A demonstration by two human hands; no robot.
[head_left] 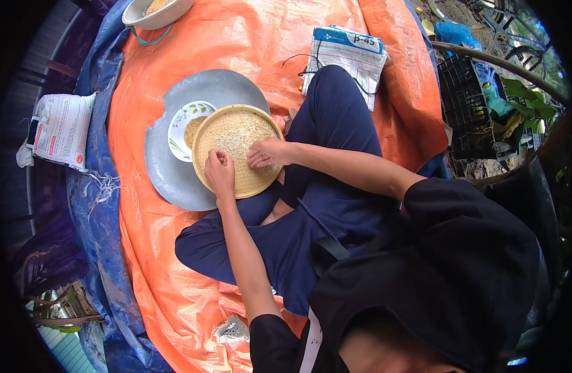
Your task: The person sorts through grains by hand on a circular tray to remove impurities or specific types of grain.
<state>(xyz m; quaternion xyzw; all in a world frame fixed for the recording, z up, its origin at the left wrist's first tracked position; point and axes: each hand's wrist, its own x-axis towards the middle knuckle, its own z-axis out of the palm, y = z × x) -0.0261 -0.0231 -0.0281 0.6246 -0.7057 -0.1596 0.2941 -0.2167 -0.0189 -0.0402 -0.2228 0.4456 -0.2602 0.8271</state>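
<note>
A round woven tray (206,163) holding pale grain rests on my lap over my crossed legs in dark blue trousers. My left hand (219,171) lies on the tray's near-left part with its fingers curled into a loose fist; anything inside it is hidden. My right hand (268,153) rests on the grain at the tray's right side, fingertips down on the kernels. Just beyond the tray, a small white plate (181,118) with a leaf pattern holds a heap of browner grain. The plate sits on a large grey metal pan (168,174).
I sit on an orange tarp (236,37) laid over a blue one (93,211). A white bowl (165,15) of grain stands at the far edge. A printed sack (351,56) lies beyond my knee, another white sack (62,130) at left. A black crate (463,93) stands at right.
</note>
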